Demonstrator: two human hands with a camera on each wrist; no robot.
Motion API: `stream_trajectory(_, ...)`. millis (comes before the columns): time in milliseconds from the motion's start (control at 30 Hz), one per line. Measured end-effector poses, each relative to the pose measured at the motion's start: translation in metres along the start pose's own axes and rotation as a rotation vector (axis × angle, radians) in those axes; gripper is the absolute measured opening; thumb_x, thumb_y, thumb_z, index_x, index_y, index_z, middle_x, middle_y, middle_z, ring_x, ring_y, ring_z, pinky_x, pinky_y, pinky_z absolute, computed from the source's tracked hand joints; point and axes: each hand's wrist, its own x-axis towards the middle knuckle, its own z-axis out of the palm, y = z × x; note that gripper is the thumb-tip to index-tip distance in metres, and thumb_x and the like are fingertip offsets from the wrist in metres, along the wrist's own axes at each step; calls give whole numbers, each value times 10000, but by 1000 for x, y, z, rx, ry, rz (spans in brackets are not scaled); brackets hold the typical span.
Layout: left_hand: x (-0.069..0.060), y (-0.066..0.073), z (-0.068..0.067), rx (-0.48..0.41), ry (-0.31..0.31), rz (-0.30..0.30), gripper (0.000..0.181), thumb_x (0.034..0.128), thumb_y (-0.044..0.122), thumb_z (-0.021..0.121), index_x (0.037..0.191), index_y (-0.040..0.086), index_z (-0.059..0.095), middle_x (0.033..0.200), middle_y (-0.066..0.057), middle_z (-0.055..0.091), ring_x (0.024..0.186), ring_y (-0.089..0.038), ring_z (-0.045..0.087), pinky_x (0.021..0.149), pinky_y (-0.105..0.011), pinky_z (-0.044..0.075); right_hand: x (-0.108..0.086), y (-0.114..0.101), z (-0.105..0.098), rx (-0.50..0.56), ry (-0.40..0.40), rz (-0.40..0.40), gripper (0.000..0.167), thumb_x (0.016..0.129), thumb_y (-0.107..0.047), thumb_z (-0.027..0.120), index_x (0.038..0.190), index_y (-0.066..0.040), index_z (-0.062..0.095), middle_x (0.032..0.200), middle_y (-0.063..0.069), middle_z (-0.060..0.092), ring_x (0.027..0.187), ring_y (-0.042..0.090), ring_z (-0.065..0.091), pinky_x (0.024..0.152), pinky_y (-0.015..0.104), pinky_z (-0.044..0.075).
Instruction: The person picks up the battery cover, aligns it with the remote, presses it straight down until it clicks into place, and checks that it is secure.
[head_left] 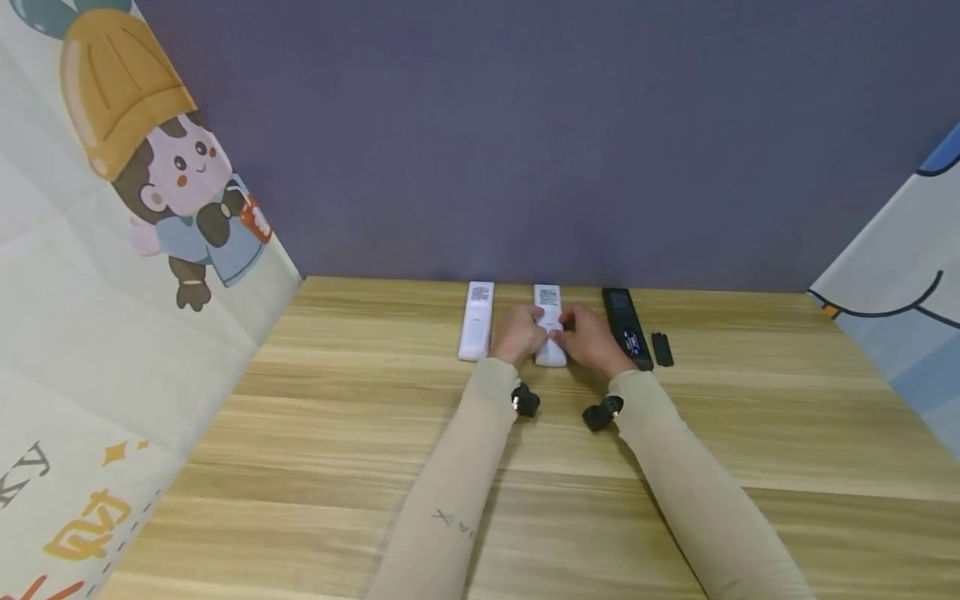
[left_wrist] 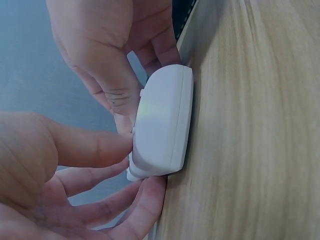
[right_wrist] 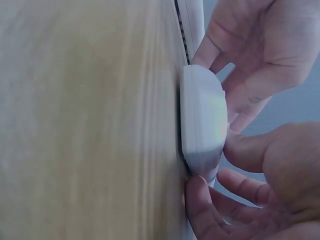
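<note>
A white remote lies label side up in the middle of the row, flat on the table, its near end towards the person. My left hand grips its left side, thumb on the upper face. From the right, my right hand holds the same remote, its thumb also on top. In the left wrist view, the remote's rounded white end shows between my left hand below and the other hand above. The right wrist view has the white end beside my right hand. Both hands partly cover the remote's middle.
Another white remote lies left of the hands. To the right are a black remote, partly behind the right hand, and a small black cover. A dark panel stands behind the wooden table.
</note>
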Motion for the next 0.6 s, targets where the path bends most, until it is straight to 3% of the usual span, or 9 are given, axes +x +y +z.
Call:
stream_trajectory(267, 3, 2, 0, 30, 3, 27, 484, 856, 17, 630, 1331, 97, 679, 1366, -76, 681, 1223, -270, 637, 1021, -369, 514, 4, 4, -5, 0, -42, -16, 326, 1017, -202, 612, 1245, 15, 525, 1257, 222, 605, 1117, 328, 548, 1015, 488, 457)
stream_trajectory(600, 11, 8, 2, 35, -15, 17, 480, 866, 7, 607, 1337, 73, 667, 1366, -96, 678, 1199, -287, 648, 1002, -395, 522, 7, 4, -41, -69, -259, -55, 357, 1033, -263, 567, 1289, -13, 553, 1254, 202, 631, 975, 273, 646, 849, 402, 520)
